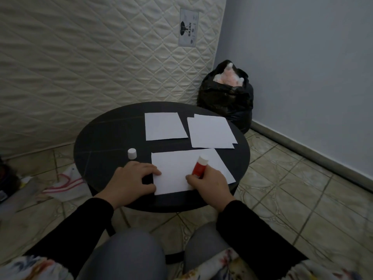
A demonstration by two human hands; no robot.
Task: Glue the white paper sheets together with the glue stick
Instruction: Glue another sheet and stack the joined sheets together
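Note:
A white paper sheet (177, 168) lies at the near side of the round black table (96, 150). My left hand (131, 178) rests on the sheet's left edge, fingers laid over it. My right hand (210, 185) grips a red glue stick (199, 166) with its white tip up, over the right part of the sheet. The stick's white cap (132, 153) stands on the table left of the sheet. Another white sheet (164, 126) lies at the far middle, and a stack of two overlapping sheets (211, 132) lies at the far right.
A quilted mattress (90, 63) leans against the wall behind the table. A full black rubbish bag (226, 98) stands in the corner to the far right. A white cloth with red stripes (64, 184) lies on the tiled floor to the left. My knees are below the table's near edge.

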